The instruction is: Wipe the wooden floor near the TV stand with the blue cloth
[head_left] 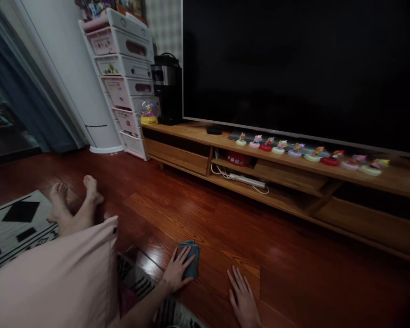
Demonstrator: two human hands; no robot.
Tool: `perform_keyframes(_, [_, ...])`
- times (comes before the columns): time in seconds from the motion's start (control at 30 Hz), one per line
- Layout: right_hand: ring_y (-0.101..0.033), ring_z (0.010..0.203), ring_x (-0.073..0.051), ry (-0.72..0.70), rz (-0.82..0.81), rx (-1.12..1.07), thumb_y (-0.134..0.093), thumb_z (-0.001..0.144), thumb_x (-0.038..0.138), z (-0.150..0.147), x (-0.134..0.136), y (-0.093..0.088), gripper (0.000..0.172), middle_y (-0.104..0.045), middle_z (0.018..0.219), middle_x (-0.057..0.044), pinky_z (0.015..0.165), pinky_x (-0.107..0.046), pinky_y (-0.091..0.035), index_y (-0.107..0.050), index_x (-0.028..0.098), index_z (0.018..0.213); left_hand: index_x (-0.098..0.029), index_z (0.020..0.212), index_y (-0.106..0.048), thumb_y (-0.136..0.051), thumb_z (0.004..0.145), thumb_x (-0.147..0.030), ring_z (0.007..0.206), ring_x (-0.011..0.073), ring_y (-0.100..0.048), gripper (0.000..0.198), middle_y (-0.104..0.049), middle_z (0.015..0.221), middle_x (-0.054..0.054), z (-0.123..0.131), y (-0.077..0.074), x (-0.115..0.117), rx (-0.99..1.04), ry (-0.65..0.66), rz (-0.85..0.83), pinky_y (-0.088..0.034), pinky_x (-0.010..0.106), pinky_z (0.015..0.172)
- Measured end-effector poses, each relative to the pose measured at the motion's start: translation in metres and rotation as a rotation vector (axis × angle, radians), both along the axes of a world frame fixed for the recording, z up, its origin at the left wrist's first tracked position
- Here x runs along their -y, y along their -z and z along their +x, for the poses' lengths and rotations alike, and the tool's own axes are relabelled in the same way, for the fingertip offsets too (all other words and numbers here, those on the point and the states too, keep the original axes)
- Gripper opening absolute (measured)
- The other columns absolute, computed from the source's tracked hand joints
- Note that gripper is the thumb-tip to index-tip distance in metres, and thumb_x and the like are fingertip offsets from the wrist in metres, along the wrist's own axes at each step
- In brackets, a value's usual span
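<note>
On the reddish-brown wooden floor (150, 200) lies a folded teal cloth (192, 262). My left hand (177, 269) rests on the cloth's left part with its fingers spread, pressing it flat against the floor. To the right of the cloth, my right hand (242, 294) is flat on the bare floor, palm down and fingers stretched out, holding nothing. The cloth's upper and right edges show past my left fingers.
A low wooden TV cabinet (177, 159) bears several small figurines (280, 146) under a large screen (300, 59). A white power strip (248, 180) sits on its shelf. Bare feet (90, 189), a pink cushion (61, 278) and a patterned rug (7, 228) are at the left.
</note>
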State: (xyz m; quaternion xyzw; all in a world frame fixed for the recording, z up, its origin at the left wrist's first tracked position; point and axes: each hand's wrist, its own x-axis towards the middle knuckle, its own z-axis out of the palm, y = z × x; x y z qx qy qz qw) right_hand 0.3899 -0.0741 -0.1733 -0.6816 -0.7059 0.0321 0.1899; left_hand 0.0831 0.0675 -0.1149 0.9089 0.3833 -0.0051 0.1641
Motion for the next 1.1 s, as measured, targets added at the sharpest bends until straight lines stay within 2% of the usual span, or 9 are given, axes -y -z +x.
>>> perform_keyframes(0.13, [-0.026, 0.145, -0.021, -0.011, -0.008, 0.003, -0.035, 0.095, 0.025, 0.003, 0.001, 0.010, 0.062, -0.023, 0.160, 0.003, 0.117, -0.047, -0.029, -0.018, 0.034, 0.154, -0.030, 0.154, -0.022, -0.055, 0.087, -0.055, 0.148, 0.0293, -0.015, 0.078, -0.014, 0.162, 0.008, -0.015, -0.011, -0.039, -0.037, -0.063, 0.066, -0.015, 0.053, 0.119])
perform_keyframes(0.2, [-0.025, 0.145, -0.022, -0.023, -0.020, 0.016, -0.034, 0.095, 0.025, 0.006, 0.001, 0.017, 0.063, -0.022, 0.160, 0.003, 0.116, -0.046, -0.031, -0.016, 0.034, 0.154, -0.024, 0.153, -0.027, -0.050, 0.090, -0.053, 0.148, 0.0295, -0.016, 0.073, -0.019, 0.161, 0.011, -0.027, -0.017, -0.064, -0.074, -0.209, 0.114, -0.017, 0.050, 0.118])
perform_keyframes(0.3, [-0.026, 0.145, -0.023, -0.035, -0.035, 0.024, -0.036, 0.094, 0.028, 0.012, 0.001, 0.029, 0.065, -0.022, 0.160, 0.004, 0.114, -0.047, -0.032, -0.013, 0.036, 0.154, -0.017, 0.151, -0.031, -0.046, 0.092, -0.050, 0.147, 0.0318, -0.019, 0.069, -0.022, 0.160, 0.015, -0.048, -0.021, -0.098, -0.188, -0.508, 0.137, -0.018, 0.052, 0.117])
perform_keyframes(0.37, [-0.028, 0.144, -0.025, -0.037, -0.042, 0.022, -0.038, 0.092, 0.028, 0.015, 0.001, 0.037, 0.067, -0.023, 0.160, 0.004, 0.113, -0.047, -0.033, -0.012, 0.037, 0.154, -0.015, 0.151, -0.032, -0.044, 0.093, -0.050, 0.146, 0.0331, -0.021, 0.068, -0.022, 0.159, 0.017, -0.059, -0.020, -0.114, -0.244, -0.637, 0.135, -0.021, 0.052, 0.115])
perform_keyframes(0.53, [-0.029, 0.144, -0.027, -0.053, -0.070, 0.032, -0.042, 0.087, 0.023, 0.019, 0.001, 0.044, 0.075, -0.023, 0.159, 0.006, 0.112, -0.050, -0.034, -0.010, 0.038, 0.154, -0.009, 0.147, -0.038, -0.043, 0.094, -0.042, 0.144, 0.0359, -0.024, 0.063, -0.028, 0.157, 0.020, -0.062, -0.008, -0.129, -0.189, -0.701, 0.198, -0.025, 0.049, 0.115])
perform_keyframes(0.67, [-0.030, 0.143, -0.028, -0.042, -0.069, 0.037, -0.043, 0.087, 0.024, 0.017, 0.002, 0.041, 0.075, -0.023, 0.158, 0.005, 0.113, -0.050, -0.033, -0.012, 0.037, 0.154, -0.006, 0.145, -0.040, -0.042, 0.093, -0.036, 0.144, 0.0389, -0.023, 0.060, -0.031, 0.155, 0.022, -0.046, -0.004, -0.123, -0.133, -0.745, 0.204, -0.023, 0.052, 0.114])
perform_keyframes(0.83, [-0.028, 0.144, -0.026, -0.024, -0.053, 0.029, -0.040, 0.089, 0.025, 0.013, 0.002, 0.035, 0.070, -0.024, 0.159, 0.006, 0.114, -0.049, -0.031, -0.016, 0.037, 0.154, -0.010, 0.147, -0.038, -0.043, 0.091, -0.035, 0.146, 0.0372, -0.019, 0.061, -0.027, 0.158, 0.017, -0.013, -0.012, -0.101, -0.081, -0.650, 0.166, -0.020, 0.054, 0.116])
perform_keyframes(0.97, [-0.026, 0.145, -0.024, -0.018, -0.033, 0.029, -0.038, 0.091, 0.024, 0.008, 0.000, 0.027, 0.066, -0.023, 0.159, 0.005, 0.115, -0.047, -0.030, -0.020, 0.035, 0.153, -0.015, 0.149, -0.035, -0.045, 0.090, -0.036, 0.148, 0.0344, -0.011, 0.064, -0.023, 0.160, 0.012, 0.025, -0.014, -0.060, -0.008, -0.463, 0.096, -0.016, 0.055, 0.117])
perform_keyframes(1.1, [-0.025, 0.146, -0.023, -0.024, -0.055, 0.032, -0.037, 0.090, 0.021, 0.007, -0.002, 0.022, 0.065, -0.024, 0.159, 0.004, 0.116, -0.047, -0.030, -0.024, 0.034, 0.152, -0.020, 0.153, -0.028, -0.050, 0.087, -0.048, 0.148, 0.0339, 0.001, 0.075, -0.008, 0.163, 0.010, 0.065, -0.008, 0.002, 0.057, -0.147, -0.080, -0.008, 0.057, 0.120])
